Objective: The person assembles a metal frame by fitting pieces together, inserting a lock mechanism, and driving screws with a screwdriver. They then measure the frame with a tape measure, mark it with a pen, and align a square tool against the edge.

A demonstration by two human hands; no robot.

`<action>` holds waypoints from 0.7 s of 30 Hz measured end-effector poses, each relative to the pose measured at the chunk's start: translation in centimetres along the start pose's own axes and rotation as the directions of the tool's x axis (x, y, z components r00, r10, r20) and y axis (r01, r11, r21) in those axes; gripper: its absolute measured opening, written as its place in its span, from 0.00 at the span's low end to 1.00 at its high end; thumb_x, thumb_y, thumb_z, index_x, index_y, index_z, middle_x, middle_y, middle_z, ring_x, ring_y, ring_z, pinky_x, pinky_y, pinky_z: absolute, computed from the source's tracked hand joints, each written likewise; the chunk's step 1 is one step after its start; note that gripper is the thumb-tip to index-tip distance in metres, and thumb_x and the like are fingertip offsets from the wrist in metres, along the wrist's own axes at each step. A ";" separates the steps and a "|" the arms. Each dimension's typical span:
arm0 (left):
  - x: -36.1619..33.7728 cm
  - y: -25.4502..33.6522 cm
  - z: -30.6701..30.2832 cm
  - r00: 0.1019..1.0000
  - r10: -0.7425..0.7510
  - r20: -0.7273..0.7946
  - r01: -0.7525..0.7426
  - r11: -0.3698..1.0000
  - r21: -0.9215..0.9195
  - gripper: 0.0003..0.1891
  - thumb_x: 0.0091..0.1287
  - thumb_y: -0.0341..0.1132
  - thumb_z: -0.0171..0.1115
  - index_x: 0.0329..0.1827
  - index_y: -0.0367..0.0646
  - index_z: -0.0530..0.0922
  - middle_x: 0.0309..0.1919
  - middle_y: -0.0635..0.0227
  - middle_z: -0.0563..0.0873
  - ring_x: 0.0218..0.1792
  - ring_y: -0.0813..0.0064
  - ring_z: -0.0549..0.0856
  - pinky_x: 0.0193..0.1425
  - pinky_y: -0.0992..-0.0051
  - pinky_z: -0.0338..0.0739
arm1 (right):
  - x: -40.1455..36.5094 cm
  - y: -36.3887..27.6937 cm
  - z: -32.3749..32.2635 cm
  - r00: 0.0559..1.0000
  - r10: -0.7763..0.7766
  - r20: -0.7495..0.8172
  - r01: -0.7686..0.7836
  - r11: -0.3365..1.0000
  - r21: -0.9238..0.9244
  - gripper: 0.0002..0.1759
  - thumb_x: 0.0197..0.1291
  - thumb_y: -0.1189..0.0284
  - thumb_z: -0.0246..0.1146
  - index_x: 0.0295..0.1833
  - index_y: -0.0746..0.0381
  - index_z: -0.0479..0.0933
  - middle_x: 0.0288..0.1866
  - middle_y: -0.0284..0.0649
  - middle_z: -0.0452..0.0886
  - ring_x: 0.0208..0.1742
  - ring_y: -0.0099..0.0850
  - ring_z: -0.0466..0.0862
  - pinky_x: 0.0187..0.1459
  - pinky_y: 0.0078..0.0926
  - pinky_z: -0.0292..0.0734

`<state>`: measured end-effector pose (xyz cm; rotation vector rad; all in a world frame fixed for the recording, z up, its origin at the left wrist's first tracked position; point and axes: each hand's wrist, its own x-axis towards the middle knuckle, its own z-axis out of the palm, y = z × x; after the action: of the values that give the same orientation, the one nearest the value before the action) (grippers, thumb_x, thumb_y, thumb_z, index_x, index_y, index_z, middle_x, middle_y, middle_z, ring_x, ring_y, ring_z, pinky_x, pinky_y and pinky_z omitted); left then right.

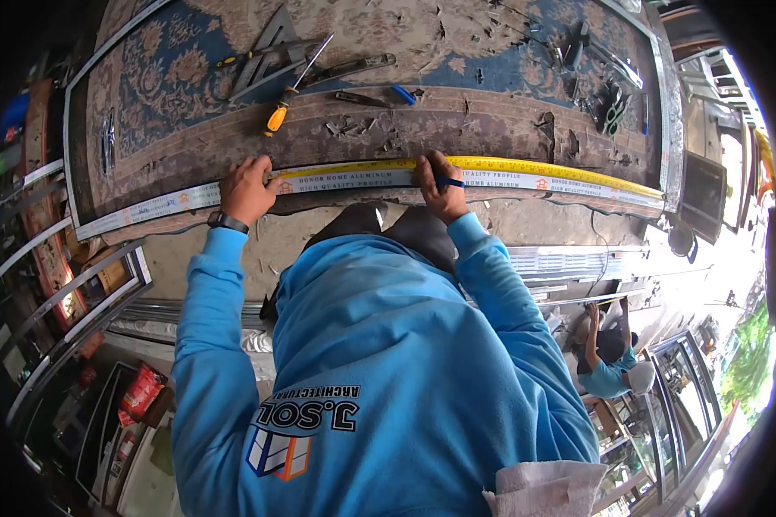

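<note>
A long aluminum profile [345,181] with printed protective film forms the near side of a rectangular frame. Along it lies an extended yellow tape measure blade [526,167]. My left hand [248,188], a dark watch on its wrist, has its fingers closed on the blade's left end. Farther right, my right hand [442,187] rests on the blade and profile, its fingers closed around a slim blue pen [451,182]. Beyond my hands, a yellow-handled screwdriver [277,117] lies on the patterned carpet [319,138].
A metal square [276,45], a blue-tipped tool [403,94], green-handled scissors [613,115] and scraps lie inside the frame. More profiles [578,261] lie behind at the right, where another person [610,366] in blue crouches. Frames [103,280] stand at left.
</note>
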<state>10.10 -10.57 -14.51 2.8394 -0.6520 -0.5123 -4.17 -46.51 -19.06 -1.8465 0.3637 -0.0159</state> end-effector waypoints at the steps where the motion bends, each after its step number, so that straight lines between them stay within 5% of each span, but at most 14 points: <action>1: 0.0 0.0 0.0 1.000 -0.007 0.001 0.007 1.000 0.009 0.14 0.63 0.39 0.76 0.40 0.46 0.78 0.40 0.62 0.83 0.45 0.49 0.82 0.51 0.51 0.76 | 0.1 -0.4 -0.1 1.000 -0.015 -0.001 0.015 1.000 -0.025 0.15 0.77 0.65 0.60 0.39 0.65 0.73 0.26 0.50 0.83 0.28 0.42 0.86 0.33 0.37 0.79; 16: 0.3 -0.1 -0.2 0.999 0.007 0.031 -0.007 1.000 -0.001 0.15 0.64 0.38 0.75 0.40 0.44 0.75 0.38 0.60 0.82 0.44 0.51 0.81 0.55 0.55 0.74 | 0.1 -0.7 0.3 0.999 -0.041 -0.010 0.040 0.997 -0.073 0.14 0.76 0.67 0.60 0.37 0.64 0.73 0.26 0.51 0.84 0.30 0.50 0.88 0.33 0.42 0.81; 21: 0.5 -0.7 0.2 0.999 -0.005 0.053 0.005 1.000 0.004 0.14 0.64 0.41 0.76 0.41 0.47 0.78 0.42 0.62 0.83 0.47 0.47 0.82 0.48 0.48 0.77 | 0.0 -0.5 0.5 1.000 -0.029 -0.009 0.029 0.997 -0.076 0.13 0.76 0.68 0.61 0.38 0.64 0.74 0.26 0.52 0.84 0.30 0.52 0.88 0.33 0.42 0.81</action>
<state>10.69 -10.19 -14.98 2.8404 -0.6565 -0.5899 -3.92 -45.95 -18.71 -1.9274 0.3485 -0.0315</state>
